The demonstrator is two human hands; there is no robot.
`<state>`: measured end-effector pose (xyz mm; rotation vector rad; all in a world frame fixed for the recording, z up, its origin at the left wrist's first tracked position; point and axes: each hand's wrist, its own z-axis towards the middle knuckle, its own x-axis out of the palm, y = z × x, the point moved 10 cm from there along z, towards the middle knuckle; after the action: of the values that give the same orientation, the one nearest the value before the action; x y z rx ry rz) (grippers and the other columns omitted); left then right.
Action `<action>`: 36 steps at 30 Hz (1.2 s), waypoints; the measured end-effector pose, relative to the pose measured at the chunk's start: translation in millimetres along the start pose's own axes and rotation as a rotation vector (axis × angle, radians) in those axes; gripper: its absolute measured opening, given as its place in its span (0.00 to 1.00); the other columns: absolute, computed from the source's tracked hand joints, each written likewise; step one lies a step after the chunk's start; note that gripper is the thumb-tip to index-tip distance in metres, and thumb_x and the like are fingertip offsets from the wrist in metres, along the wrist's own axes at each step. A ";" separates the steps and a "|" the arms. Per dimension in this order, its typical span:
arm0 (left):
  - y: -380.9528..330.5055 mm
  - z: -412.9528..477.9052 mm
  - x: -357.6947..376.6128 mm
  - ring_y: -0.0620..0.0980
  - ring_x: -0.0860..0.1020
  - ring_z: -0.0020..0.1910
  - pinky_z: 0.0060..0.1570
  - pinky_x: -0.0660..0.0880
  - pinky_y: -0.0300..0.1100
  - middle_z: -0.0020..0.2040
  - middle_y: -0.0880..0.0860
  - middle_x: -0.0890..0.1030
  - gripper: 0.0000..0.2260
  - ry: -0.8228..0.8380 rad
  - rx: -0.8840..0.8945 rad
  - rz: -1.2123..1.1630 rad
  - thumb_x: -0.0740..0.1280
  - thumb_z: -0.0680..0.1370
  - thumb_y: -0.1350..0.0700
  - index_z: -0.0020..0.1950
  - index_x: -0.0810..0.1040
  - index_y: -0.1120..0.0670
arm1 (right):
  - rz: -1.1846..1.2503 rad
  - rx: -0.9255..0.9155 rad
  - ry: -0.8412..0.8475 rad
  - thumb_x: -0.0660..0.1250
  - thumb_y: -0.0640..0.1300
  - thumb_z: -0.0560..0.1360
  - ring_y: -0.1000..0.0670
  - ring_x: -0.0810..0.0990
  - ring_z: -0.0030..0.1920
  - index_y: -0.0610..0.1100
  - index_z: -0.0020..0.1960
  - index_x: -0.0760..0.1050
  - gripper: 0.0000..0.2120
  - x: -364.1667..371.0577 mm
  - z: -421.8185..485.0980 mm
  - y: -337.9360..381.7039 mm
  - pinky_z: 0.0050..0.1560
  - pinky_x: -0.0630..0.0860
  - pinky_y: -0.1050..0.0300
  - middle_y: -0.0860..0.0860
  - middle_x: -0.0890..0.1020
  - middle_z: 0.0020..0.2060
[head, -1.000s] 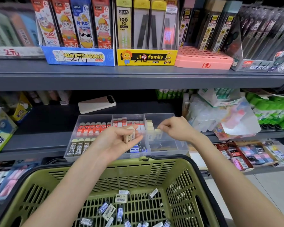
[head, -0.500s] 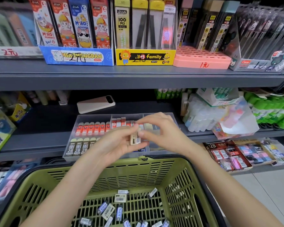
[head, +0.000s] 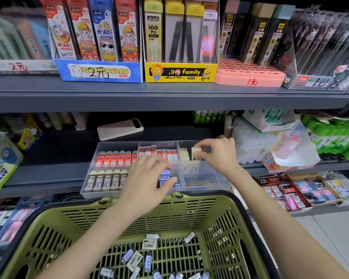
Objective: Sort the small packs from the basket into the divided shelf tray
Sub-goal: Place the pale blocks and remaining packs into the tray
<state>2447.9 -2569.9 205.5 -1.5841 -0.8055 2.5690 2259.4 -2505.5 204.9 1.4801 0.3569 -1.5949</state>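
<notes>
Judging by the rows already stood in the divided tray (head: 210,186) at the front edge of the shelf (head: 48,186), the sorting is taken to be partly done. A cream pack (head: 195,153) is pinched by the right grip (head: 220,156) just above the tray's rear right compartment, beside like packs, and is not yet let go. The left grip (head: 147,178) is held relaxed and spread over the middle front compartment, with nothing seen in it. Many loose packs (head: 134,258) are left in the green basket (head: 199,200), and the front right compartment appears little filled.
</notes>
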 end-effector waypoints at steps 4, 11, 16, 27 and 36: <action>2.2 -7.8 14.1 0.48 0.67 0.63 0.64 0.59 0.45 0.60 0.47 0.74 0.16 0.073 0.025 0.061 0.63 0.78 0.43 0.60 0.78 0.50 | 0.020 -0.036 0.109 0.63 0.52 0.76 0.51 0.77 0.52 0.57 0.49 0.80 0.07 21.0 0.8 -3.0 0.50 0.55 0.56 0.57 0.84 0.45; 2.9 -12.8 12.1 0.51 0.69 0.63 0.63 0.61 0.47 0.60 0.49 0.75 0.15 0.069 0.030 0.067 0.65 0.77 0.45 0.59 0.79 0.51 | -0.117 -0.092 0.130 0.56 0.50 0.80 0.48 0.74 0.58 0.55 0.60 0.76 0.13 19.3 -10.8 0.1 0.55 0.59 0.53 0.56 0.82 0.52; 1.7 -31.8 -7.9 0.55 0.73 0.59 0.61 0.68 0.54 0.55 0.53 0.79 0.15 0.028 0.056 0.077 0.60 0.77 0.46 0.53 0.81 0.55 | 0.082 -0.294 -0.271 0.64 0.46 0.76 0.47 0.78 0.47 0.45 0.50 0.81 0.09 -36.6 -75.4 45.8 0.49 0.67 0.49 0.53 0.83 0.43; 22.4 -135.3 -15.8 0.55 0.77 0.49 0.52 0.71 0.47 0.46 0.53 0.81 0.09 0.029 0.003 0.016 0.65 0.76 0.54 0.47 0.83 0.58 | -0.033 -0.145 1.016 0.68 0.46 0.75 0.51 0.79 0.54 0.43 0.57 0.78 0.12 149.7 -241.0 36.9 0.53 0.73 0.61 0.50 0.81 0.54; 45.6 -181.1 12.7 0.49 0.72 0.60 0.57 0.72 0.51 0.56 0.47 0.79 0.09 0.229 -0.183 -0.097 0.65 0.78 0.52 0.55 0.81 0.50 | -0.437 -0.339 1.003 0.71 0.51 0.72 0.49 0.76 0.59 0.53 0.64 0.74 0.21 214.3 -298.6 17.7 0.52 0.76 0.55 0.51 0.76 0.61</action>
<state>2604.9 -2530.7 111.4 -1.7962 -1.0878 2.2502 2491.5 -2385.9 -54.3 1.9027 1.5149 -0.8839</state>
